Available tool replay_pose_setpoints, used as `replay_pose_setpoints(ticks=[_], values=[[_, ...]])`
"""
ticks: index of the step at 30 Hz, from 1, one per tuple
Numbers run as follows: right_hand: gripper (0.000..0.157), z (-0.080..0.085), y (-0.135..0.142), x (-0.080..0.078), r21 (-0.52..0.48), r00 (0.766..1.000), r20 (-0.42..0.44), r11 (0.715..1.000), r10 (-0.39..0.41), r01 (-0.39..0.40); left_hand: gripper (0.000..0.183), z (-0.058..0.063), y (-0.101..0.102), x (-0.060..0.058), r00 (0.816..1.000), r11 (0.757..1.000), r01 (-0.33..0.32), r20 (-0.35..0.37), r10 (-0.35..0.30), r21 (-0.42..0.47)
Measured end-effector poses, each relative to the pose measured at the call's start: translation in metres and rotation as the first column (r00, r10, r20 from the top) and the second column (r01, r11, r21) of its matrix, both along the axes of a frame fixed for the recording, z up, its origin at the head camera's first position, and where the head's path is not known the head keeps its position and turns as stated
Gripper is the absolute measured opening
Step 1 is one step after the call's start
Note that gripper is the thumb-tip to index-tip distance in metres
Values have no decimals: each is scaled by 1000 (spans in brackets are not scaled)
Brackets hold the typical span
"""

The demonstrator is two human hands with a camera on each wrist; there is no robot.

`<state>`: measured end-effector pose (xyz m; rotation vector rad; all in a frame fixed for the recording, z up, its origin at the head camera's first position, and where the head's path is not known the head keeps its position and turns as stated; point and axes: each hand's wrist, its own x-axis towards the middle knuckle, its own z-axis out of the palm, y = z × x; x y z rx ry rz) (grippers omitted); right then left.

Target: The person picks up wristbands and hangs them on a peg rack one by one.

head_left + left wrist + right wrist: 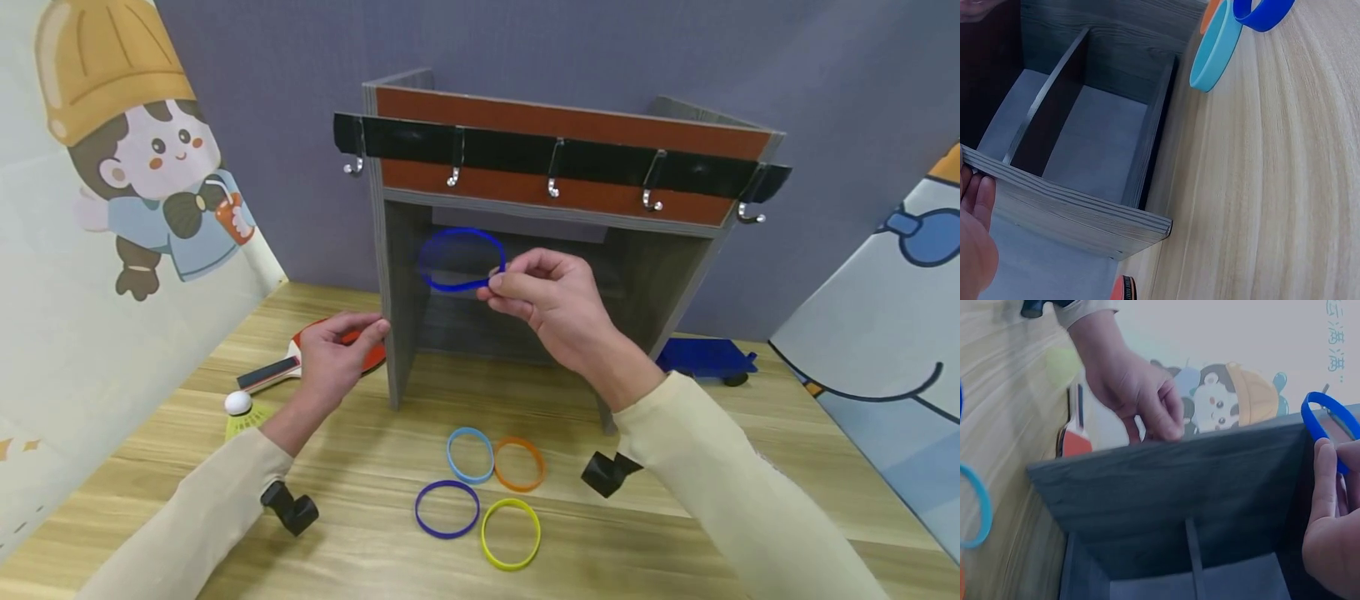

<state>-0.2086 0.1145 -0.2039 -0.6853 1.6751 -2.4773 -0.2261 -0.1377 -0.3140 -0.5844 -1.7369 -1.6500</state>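
My right hand (551, 304) pinches a blue silicone wristband (463, 230) between thumb and fingertips. The band hangs out to the left of the fingers, in front of the open cabinet and below its hooks. At the front edge of the grey wooden cabinet's left side panel (384, 283), my left hand (333, 354) holds on with thumb and fingertips. The left wrist view shows fingers (982, 197) against the panel's outer face. On the tabletop before the cabinet lie a light blue wristband (450, 458), an orange one (542, 471), a dark purple-blue one (417, 517) and a yellow one (538, 542).
A black rail (510, 150) with several silver hooks (553, 187) crosses the cabinet's red-brown front board (465, 104). Left of the cabinet lie a table tennis bat (270, 375) and a yellow shuttlecock (238, 404). A blue toy skateboard (705, 356) stands at the right. Cartoon-printed walls flank the wooden table.
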Motion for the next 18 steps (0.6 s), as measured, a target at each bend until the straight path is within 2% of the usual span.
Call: replay_pose_setpoints(ticks=[7, 11, 18], values=[[17, 13, -33, 2, -35, 999, -31, 999, 34, -35, 10, 0, -1, 0, 1000, 1000, -13, 15, 13, -22], [15, 21, -49, 2, -48, 998, -45, 998, 44, -46, 10, 0, -1, -1, 1000, 1000, -7, -1, 7, -29], [15, 29, -71, -6, -127, 996, -42, 989, 75, -80, 10, 1, 0, 0, 999, 1000, 3, -36, -3, -20]])
